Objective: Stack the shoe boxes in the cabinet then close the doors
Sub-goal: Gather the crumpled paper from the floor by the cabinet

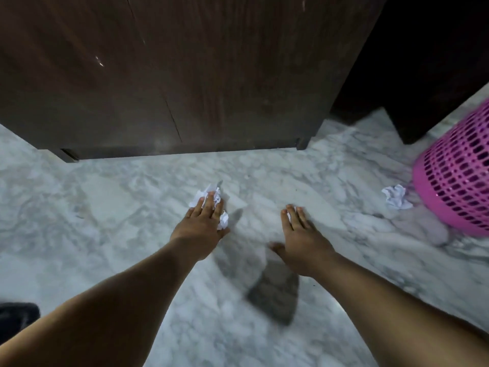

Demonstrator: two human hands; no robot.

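Observation:
A dark brown wooden cabinet (211, 75) stands on the marble floor ahead of me, and both of its doors look closed. No shoe box is in view. My left hand (203, 223) reaches down over a crumpled white paper (205, 194) on the floor. Its fingers are stretched across the paper, and bits of paper show past the fingertips and beside the thumb. My right hand (301, 239) hovers low over the bare floor to the right, fingers straight, thumb spread. A small white speck shows at its fingertips.
A second crumpled paper (395, 197) lies on the floor at the right, beside a pink perforated plastic basket (460, 176). Dark furniture stands behind the basket. A dark object (18, 313) sits at the lower left edge.

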